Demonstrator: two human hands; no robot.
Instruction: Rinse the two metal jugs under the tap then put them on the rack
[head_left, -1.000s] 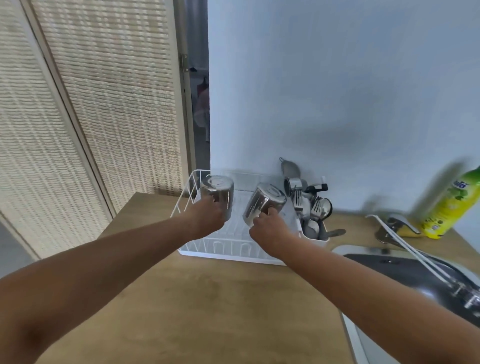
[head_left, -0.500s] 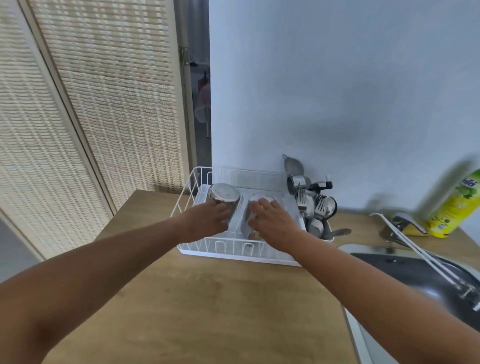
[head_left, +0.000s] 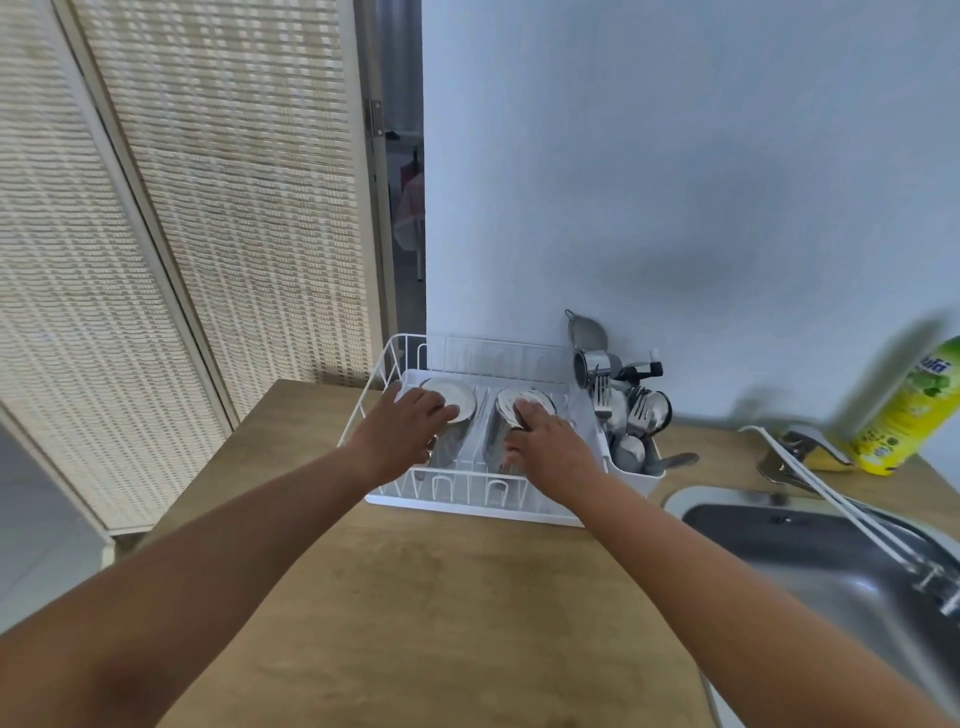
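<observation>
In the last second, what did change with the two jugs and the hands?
Both jugs came down from above the rack into it. The left jug and the right jug now stand upside down side by side, the right one no longer tilted. The left hand and right hand have not let go. The cutlery holder, bottle and tap stayed as they were.
</observation>
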